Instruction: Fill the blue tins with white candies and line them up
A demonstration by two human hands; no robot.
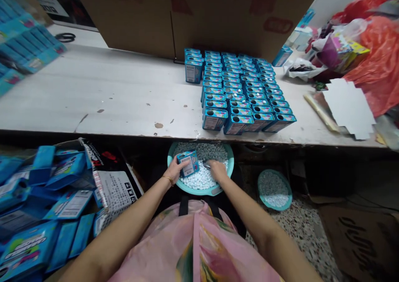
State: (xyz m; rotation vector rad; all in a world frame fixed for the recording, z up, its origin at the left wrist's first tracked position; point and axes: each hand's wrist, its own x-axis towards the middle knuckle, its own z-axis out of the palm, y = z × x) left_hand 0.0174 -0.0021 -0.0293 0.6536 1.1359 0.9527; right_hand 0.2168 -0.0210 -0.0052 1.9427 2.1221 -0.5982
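My left hand [174,167] is closed around a small blue candy box [188,164], holding it tilted over a turquoise basin [183,188]. Small round white candies [199,179] fill much of the basin. At the basin's right side, my right hand [217,169] is closed on a small grey metal scoop [207,165] that dips among the candies. Most of the scoop is hidden by the fingers and the candies. The box and the scoop are close together but apart.
Rows of blue boxes [237,119] stand upright on the white table [124,95], before a large cardboard box [199,24]. A carton of loose blue boxes [68,203] is at left. Another turquoise basin [263,199] sits lower right. Red plastic bags [374,61] lie at right.
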